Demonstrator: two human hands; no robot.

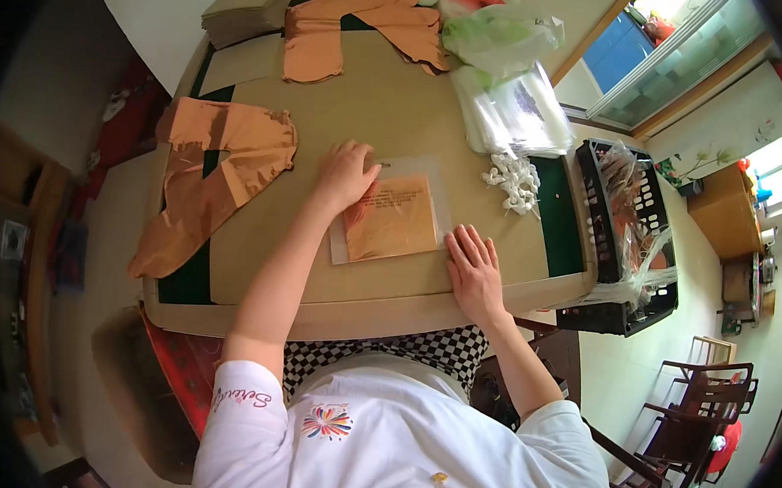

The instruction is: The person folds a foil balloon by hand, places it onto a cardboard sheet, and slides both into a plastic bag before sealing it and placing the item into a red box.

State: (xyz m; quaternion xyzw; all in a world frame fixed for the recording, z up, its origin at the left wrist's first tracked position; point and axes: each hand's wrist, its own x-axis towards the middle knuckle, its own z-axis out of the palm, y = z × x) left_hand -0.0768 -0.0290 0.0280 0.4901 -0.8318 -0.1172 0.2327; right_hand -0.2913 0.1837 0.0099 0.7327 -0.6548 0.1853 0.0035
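A clear plastic bag (396,217) with printed text lies flat on the table in front of me, with a folded orange-tan fabric piece (392,230) inside. My left hand (350,178) rests at the bag's upper left side, fingers bent and somewhat apart, thumb near the bag's edge. My right hand (475,270) lies flat by the lower right edge of the bag, fingers stretched out. To the left is a loose orange-tan garment (233,174) that looks like thin hosiery, partly over the table edge. More of the same fabric (319,44) lies at the back.
A stack of cardboard sheets (244,12) stands at the back left. At the right are clear plastic bags (513,112), a green-white plastic bag (505,42) and a cluster of small white pieces (511,182). A black crate (617,319) holding bagged items stands beside the table (313,316).
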